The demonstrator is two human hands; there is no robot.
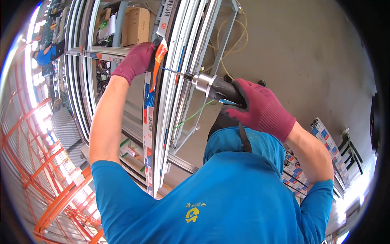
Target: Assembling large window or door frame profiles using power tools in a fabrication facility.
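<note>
My right hand point(264, 107), in a maroon glove with a dark palm, is wrapped round a black and silver power drill point(205, 83). The drill points left, and its thin bit point(170, 70) reaches the aluminium frame point(172, 93); whether the tip touches or enters the metal is unclear. My left hand point(136, 63), gloved alike, is closed at the frame's far part, with its fingertips on a loose strip of orange and white protective film point(160, 53). The film is partly peeled and hangs along the profile. My left fingers partly hide the strip's upper end.
A cardboard box point(136, 26) stands beyond the frame on the left. A metal stand point(225, 38) and a pale hose point(243, 34) are to its right. Film-covered profiles point(329, 142) lie at the right. Another person point(44, 56) appears at the far left.
</note>
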